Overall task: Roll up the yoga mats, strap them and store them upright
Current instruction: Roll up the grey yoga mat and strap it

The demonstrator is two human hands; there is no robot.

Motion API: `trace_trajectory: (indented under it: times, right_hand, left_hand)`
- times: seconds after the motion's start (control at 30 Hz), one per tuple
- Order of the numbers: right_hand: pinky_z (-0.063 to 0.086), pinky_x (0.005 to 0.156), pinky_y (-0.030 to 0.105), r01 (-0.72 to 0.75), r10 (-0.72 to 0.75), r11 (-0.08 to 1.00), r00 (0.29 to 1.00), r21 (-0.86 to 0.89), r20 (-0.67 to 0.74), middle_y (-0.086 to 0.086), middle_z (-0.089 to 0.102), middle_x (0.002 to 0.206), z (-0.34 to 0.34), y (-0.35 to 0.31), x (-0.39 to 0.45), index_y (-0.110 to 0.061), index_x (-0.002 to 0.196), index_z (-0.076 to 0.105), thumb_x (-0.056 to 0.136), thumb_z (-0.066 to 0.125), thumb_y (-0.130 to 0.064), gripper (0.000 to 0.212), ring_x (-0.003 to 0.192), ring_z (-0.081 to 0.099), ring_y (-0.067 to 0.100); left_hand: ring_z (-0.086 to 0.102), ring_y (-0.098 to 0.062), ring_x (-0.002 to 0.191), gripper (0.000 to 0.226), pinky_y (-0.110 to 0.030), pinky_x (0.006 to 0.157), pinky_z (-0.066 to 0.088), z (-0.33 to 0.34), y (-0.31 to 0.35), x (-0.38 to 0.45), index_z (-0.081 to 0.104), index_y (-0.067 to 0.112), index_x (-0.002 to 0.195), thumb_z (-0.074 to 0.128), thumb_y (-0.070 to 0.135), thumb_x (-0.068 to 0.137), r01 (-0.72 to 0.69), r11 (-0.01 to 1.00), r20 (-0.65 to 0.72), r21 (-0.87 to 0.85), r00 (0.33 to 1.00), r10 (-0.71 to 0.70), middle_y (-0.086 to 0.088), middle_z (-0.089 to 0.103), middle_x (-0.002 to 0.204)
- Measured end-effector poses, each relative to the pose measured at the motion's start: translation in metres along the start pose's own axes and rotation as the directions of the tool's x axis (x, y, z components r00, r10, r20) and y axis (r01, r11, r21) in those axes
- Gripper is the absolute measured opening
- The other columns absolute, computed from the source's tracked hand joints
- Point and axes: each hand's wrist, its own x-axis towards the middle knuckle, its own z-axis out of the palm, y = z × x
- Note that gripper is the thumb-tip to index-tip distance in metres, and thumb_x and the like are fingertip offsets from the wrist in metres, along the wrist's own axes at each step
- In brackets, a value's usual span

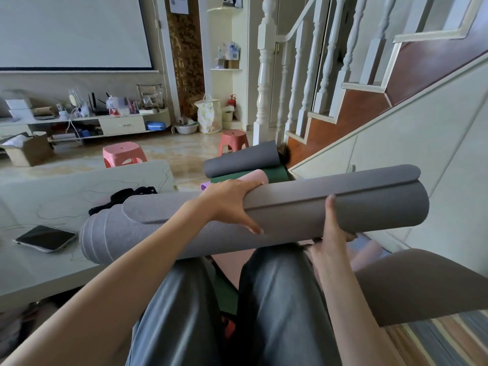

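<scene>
A rolled grey yoga mat [290, 212] lies crosswise over my knees, its loose flap edge on top. My left hand [229, 202] wraps over the roll near its middle, fingers over the far side and thumb on the near face. My right hand [330, 233] holds the roll from below toward its right end, thumb up against the near face. Black straps [126, 196] lie on the white table behind the roll's left end. More mats lie beyond the roll: a partly rolled grey mat [243, 159], a green mat [269, 174] and a pink mat [254, 177].
A white table [52, 273] on my left carries a phone [46, 238]. Two pink stools [122, 154] stand on the floor. A staircase with white balusters [303, 88] rises on the right. A brown cushion [422, 283] lies by my right knee on a striped rug [449, 342].
</scene>
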Motion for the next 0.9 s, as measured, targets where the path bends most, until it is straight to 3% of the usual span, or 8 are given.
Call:
trace_trajectory:
  times: [0.1,0.2,0.33,0.43,0.53,0.67,0.77,0.9]
  right_hand:
    - [0.039,0.098,0.069,0.082,-0.084,0.972,0.996,-0.220,0.001,0.005,0.033,0.150,0.044,-0.013,0.004,-0.037,0.148,0.003,0.031,0.088,-0.065,0.148,0.130,0.042,0.035]
    - [0.039,0.089,0.075,0.083,-0.083,0.984,0.997,-0.155,0.005,0.001,0.030,0.150,0.093,-0.030,0.014,-0.036,0.148,0.004,0.023,0.087,-0.063,0.153,0.129,0.042,0.038]
    - [0.038,0.100,0.065,0.146,-0.124,0.955,0.987,-0.258,0.100,0.003,0.035,0.149,0.138,-0.037,0.020,-0.032,0.152,-0.004,0.015,0.074,-0.082,0.165,0.126,0.047,0.036]
    - [0.042,0.102,0.051,0.240,-0.188,0.905,0.966,-0.351,0.178,0.000,0.040,0.144,0.155,-0.035,0.014,-0.035,0.151,-0.008,0.037,0.085,-0.063,0.149,0.116,0.050,0.027]
    - [0.035,0.101,0.030,0.505,-0.356,0.735,0.855,-0.452,0.376,0.003,0.035,0.150,0.156,-0.015,0.008,-0.029,0.154,-0.001,0.060,0.088,-0.038,0.130,0.124,0.045,0.021]
    - [0.032,0.110,0.038,0.753,-0.359,0.457,0.643,-0.474,0.676,0.000,0.035,0.148,0.137,0.047,-0.008,-0.029,0.153,0.002,0.056,0.090,-0.034,0.132,0.134,0.034,0.021]
    - [0.032,0.112,0.045,0.792,-0.290,0.434,0.574,-0.429,0.766,-0.001,0.030,0.149,0.124,0.088,-0.019,-0.028,0.153,0.003,0.055,0.091,-0.033,0.131,0.135,0.031,0.020]
    - [0.032,0.113,0.037,0.774,-0.266,0.513,0.556,-0.373,0.788,-0.006,0.024,0.152,0.115,0.126,-0.032,-0.032,0.151,0.003,0.054,0.093,-0.030,0.133,0.137,0.028,0.012]
  left_hand:
    - [0.046,-0.020,0.128,0.109,-0.038,0.099,0.043,-0.014,-0.011,0.000,0.027,0.040,0.148,0.079,0.070,0.056,0.059,0.998,-0.095,-0.001,0.994,-0.059,0.008,0.049,0.142]
    - [0.045,-0.023,0.130,0.116,-0.041,0.103,0.041,-0.033,-0.021,0.000,0.023,0.041,0.149,0.077,0.074,0.052,0.131,0.991,-0.190,-0.014,0.973,-0.131,0.006,0.045,0.146]
    - [0.046,-0.029,0.127,0.120,-0.047,0.099,0.043,-0.040,-0.027,0.006,0.016,0.041,0.150,0.076,0.075,0.052,0.229,0.972,-0.270,-0.057,0.933,-0.236,0.002,0.045,0.142]
    - [0.046,-0.032,0.124,0.124,-0.048,0.097,0.044,-0.023,-0.029,-0.002,0.010,0.034,0.150,0.078,0.071,0.053,0.296,0.941,-0.204,-0.165,0.923,-0.327,-0.004,0.039,0.140]
    - [0.042,-0.029,0.126,0.126,-0.040,0.097,0.042,0.016,-0.024,-0.021,0.008,0.016,0.148,0.081,0.065,0.058,0.368,0.882,-0.074,-0.295,0.911,-0.405,-0.009,0.031,0.141]
    - [0.042,-0.017,0.115,0.108,-0.028,0.088,0.042,0.058,-0.036,-0.046,0.019,0.006,0.141,0.076,0.062,0.069,0.529,0.715,0.171,-0.457,0.841,-0.513,-0.002,0.035,0.128]
    - [0.050,-0.015,0.109,0.093,-0.029,0.085,0.047,0.074,-0.063,-0.067,0.031,0.007,0.133,0.077,0.057,0.070,0.592,0.576,0.258,-0.565,0.789,-0.558,-0.001,0.046,0.123]
    - [0.056,-0.014,0.091,0.080,-0.029,0.066,0.054,0.091,-0.101,-0.094,0.030,0.012,0.113,0.086,0.045,0.065,0.630,0.479,0.267,-0.611,0.733,-0.625,-0.003,0.052,0.106]
